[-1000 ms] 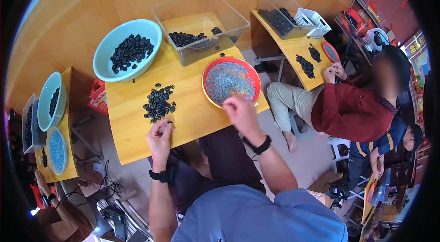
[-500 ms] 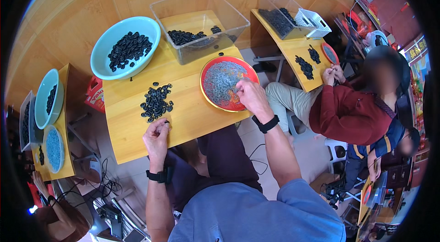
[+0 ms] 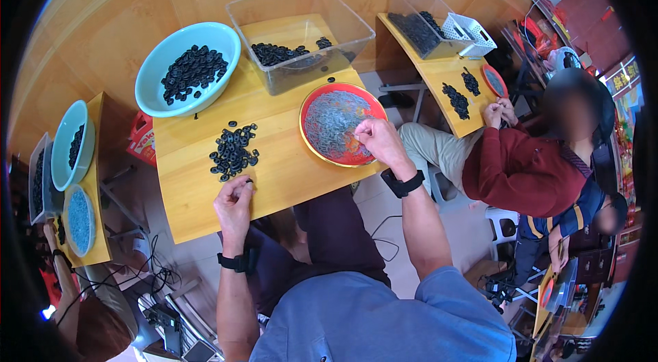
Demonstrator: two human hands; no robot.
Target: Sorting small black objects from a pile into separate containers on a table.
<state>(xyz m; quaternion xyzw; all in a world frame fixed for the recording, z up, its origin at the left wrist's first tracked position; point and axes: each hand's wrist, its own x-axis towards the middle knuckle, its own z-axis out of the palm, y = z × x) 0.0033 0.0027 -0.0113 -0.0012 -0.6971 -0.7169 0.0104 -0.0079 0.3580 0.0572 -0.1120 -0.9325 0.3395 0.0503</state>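
At the table's near edge my left hand (image 3: 234,206) is pinched on a small black ring (image 3: 249,182). Just beyond it lies a loose pile of black rings (image 3: 233,150) on the wooden table (image 3: 284,173). My right hand (image 3: 381,141) is over the right side of a red bowl (image 3: 317,93) with a yellow rim. Its thumb and fingers are pressed together; whatever is between them is too small to make out. Thin, grey, wire-like pieces (image 3: 334,119) fill much of the bowl.
A pale blue basin (image 3: 147,91) and a clear plastic bin (image 3: 301,76), both with black rings, stand along the far side. A person in a dark red top (image 3: 507,173) sits at another table (image 3: 445,84) on the right. More basins (image 3: 86,156) stand left.
My right hand stays over the red bowl with only a slight shift. My left hand still pinches the black ring. At the far left, another person's hand has moved up toward the table.
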